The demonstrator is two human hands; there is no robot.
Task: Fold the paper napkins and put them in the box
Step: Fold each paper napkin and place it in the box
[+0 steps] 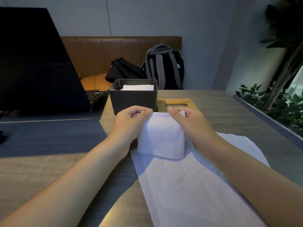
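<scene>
A folded white paper napkin point(161, 136) hangs in the air just in front of the dark grey box point(133, 99). My left hand point(131, 122) pinches its upper left corner and my right hand point(188, 123) pinches its upper right corner. Inside the box lie folded white napkins point(138, 87). Flat on the table below my hands lie unfolded white napkins point(188, 185), reaching to the near edge of the view.
An open black laptop point(37, 63) stands at the left on a dark mat. A wooden board with a slot point(176, 105) lies right of the box. Behind the table stands a brown bench with a grey backpack point(164, 68) and a black bag. Plants point(278, 95) line the right side.
</scene>
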